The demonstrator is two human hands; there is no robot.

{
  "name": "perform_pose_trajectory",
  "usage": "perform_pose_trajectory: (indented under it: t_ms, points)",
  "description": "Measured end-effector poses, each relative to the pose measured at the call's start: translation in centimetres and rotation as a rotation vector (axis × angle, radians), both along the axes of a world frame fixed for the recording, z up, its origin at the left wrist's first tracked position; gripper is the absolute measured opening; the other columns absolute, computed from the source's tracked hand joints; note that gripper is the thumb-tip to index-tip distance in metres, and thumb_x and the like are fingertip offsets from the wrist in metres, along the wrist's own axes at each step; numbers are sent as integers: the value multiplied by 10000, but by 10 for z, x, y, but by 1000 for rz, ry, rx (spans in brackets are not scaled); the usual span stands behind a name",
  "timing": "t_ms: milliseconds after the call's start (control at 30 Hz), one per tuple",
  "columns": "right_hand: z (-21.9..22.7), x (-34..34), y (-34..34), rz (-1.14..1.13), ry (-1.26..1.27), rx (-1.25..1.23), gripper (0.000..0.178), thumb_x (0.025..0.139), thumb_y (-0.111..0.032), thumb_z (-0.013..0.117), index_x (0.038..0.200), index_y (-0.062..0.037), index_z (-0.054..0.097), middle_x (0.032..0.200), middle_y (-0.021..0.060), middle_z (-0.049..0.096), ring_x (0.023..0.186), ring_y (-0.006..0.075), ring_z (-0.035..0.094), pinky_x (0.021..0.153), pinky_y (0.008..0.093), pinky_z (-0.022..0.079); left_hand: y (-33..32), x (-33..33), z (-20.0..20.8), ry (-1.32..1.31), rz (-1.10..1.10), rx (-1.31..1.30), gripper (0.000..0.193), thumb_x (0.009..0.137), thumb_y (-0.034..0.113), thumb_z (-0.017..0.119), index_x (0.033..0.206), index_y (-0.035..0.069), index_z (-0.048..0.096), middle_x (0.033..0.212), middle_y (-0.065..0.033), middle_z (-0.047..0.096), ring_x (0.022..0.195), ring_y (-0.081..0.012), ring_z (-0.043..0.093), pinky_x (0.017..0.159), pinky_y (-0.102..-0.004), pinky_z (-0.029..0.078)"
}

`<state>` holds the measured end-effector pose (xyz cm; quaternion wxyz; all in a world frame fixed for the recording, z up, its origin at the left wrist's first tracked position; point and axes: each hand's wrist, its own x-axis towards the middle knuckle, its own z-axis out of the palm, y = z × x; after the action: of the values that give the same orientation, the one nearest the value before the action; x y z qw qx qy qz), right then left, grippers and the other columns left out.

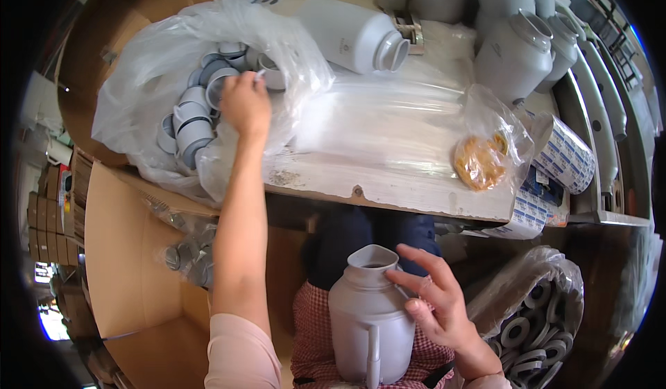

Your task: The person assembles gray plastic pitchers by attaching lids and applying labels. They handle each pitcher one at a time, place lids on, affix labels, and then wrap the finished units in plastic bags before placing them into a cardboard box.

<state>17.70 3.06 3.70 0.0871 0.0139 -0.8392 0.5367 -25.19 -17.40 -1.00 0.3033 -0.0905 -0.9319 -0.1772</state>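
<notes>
My left hand (pixel 248 103) reaches into a clear plastic bag (pixel 142 108) filled with grey plastic cups (pixel 193 105). Its fingers are bent closed at a cup (pixel 272 77) in the pile; the fingertips are partly hidden. A grey jug (pixel 371 320) with a side handle stands upright on my lap, its open neck facing up. Beside that neck is my right hand (pixel 433 299), fingers spread, the fingertips close to the rim and shoulder without wrapping round them.
Another grey jug (pixel 357 39) lies on the worktable (pixel 388 193), near flat plastic bags (pixel 374 122) and a bag of yellowish bands (pixel 482 161). More jugs (pixel 513 56) stand at the back right. An open cardboard box (pixel 132 250) is lower left; a sack of grey rings (pixel 534 320) lower right.
</notes>
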Motion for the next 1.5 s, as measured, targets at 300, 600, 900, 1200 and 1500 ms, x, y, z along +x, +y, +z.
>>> perform_pose_trajectory:
  t_ms: [300, 600, 900, 1200, 1500]
  points:
    - [-24, -7, 16, -221, -82, -542, 557, 1151, -396, 392, 1416, 54, 585, 1460, 192, 593, 1307, 284, 599, 1122, 417, 454, -13, 242, 88, 83, -1022, -64, 211, 781, -7, 801, 988, 31, 789, 1039, -92, 732, 1034, -278, 718, 852, -363, 619]
    - [-43, -17, -15, 29, -308, -836, 723, 1072, -523, 565, 1614, -98, 347, 1436, 149, 568, 1316, 229, 547, 1118, 363, 437, 0, 314, 65, -426, -1179, 483, 204, 931, -18, 661, 1113, -1, 752, 1257, -135, 721, 1224, -291, 677, 1035, -383, 547]
    - [-53, -6, -21, 5, -266, -907, 566, 1090, -505, 519, 1474, -95, 456, 1322, 65, 594, 1217, 147, 555, 1075, 308, 429, 1, 352, 15, -673, -981, 822, 621, 1163, 389, 226, 1601, -34, 346, 1645, -211, 401, 1534, -311, 369, 1277, -429, 255]
    - [-53, 23, -29, 92, 32, -829, 466, 1043, -321, 633, 1349, -8, 475, 1393, 159, 560, 1319, 220, 494, 1168, 395, 345, -3, 373, 31, -576, -1073, 802, 376, 1102, 293, 451, 1266, -6, 611, 1298, -194, 630, 1269, -332, 588, 1139, -465, 416]
    - [-38, -12, -22, 63, -152, -506, 415, 1066, -392, 610, 1225, -10, 589, 1400, 186, 584, 1257, 234, 545, 1125, 394, 401, -12, 354, 11, -708, -910, 985, 340, 1139, 257, 398, 1183, -1, 615, 1209, -170, 642, 1170, -260, 602, 1067, -398, 449]
